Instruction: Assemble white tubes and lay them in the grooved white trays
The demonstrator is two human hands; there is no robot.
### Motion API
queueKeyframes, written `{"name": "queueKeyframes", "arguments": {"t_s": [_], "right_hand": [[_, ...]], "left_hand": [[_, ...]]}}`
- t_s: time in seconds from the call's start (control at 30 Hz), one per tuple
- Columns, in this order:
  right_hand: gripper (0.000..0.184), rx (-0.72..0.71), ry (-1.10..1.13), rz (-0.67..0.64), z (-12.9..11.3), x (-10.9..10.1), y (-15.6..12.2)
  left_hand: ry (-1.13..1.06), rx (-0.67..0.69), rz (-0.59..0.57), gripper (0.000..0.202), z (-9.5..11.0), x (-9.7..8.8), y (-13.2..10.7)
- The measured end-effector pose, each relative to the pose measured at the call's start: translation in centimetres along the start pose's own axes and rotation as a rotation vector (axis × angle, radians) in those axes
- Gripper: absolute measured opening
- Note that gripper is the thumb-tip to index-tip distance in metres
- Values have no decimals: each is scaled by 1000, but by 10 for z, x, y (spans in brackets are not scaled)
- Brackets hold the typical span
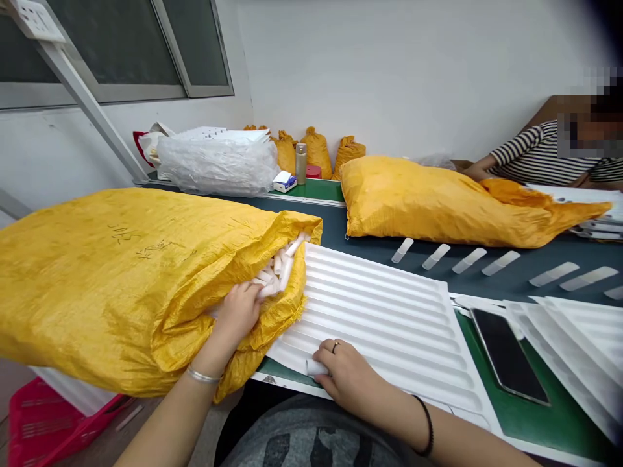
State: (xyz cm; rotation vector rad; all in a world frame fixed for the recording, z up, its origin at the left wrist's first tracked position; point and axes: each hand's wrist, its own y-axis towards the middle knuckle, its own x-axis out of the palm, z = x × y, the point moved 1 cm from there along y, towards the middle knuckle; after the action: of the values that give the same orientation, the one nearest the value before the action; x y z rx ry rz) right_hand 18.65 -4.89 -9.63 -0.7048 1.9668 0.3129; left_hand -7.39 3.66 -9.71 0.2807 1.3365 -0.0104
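A large yellow woven sack (121, 259) lies on its side at the left, its mouth gaping toward the middle. Inside the mouth are many white plastic tubes (287, 264). My left hand (239, 308) reaches into the opening, its fingers closed around one of these tubes; part of the grip is hidden. Below and to the right, my right hand (348, 376) pinches a short white plastic tube (317, 368) by its side, over the near left corner of a white ribbed tray (384, 318). The tray's visible grooves hold nothing.
Translucent tubes (470, 260) lie in a row on the dark belt (370, 259). A second yellow sack (438, 201) rests behind it. A phone (509, 357) and more white trays (574, 350) are at the right. A person in a striped top (530, 155) sits opposite.
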Motion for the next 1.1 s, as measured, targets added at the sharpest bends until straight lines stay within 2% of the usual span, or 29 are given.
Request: {"name": "queueKeyframes", "arguments": {"t_s": [0.1,0.2,0.27,0.43,0.67,0.73,0.8,0.83,0.93,1.0,1.1], "right_hand": [[27,9,193,203,11,-6,-4],[32,-46,336,403,19,-20,-3],[34,-117,389,492,18,-31,0],[32,-162,559,592,10,-55,0],[33,-369,362,515,12,-76,-10],[35,-381,323,583,12,-77,-12],[37,-363,307,671,12,-77,-14],[37,-355,305,704,12,-77,-14],[36,-345,299,721,17,-80,-13],[34,-324,283,690,22,-82,-11],[30,-239,286,644,27,-84,-10]], "left_hand": [[-170,7,197,32,8,-19,-7],[-482,166,342,26,28,-36,-18],[-562,280,335,26,45,-44,-24],[-438,429,223,33,73,-53,-32],[-383,547,213,41,87,-55,-39],[-451,500,203,54,89,-56,-39],[-561,375,147,66,89,-55,-37],[-633,298,105,63,87,-55,-36],[-868,110,8,39,84,-51,-34],[-934,68,36,32,84,-50,-35],[-847,154,168,26,87,-53,-37]]}}
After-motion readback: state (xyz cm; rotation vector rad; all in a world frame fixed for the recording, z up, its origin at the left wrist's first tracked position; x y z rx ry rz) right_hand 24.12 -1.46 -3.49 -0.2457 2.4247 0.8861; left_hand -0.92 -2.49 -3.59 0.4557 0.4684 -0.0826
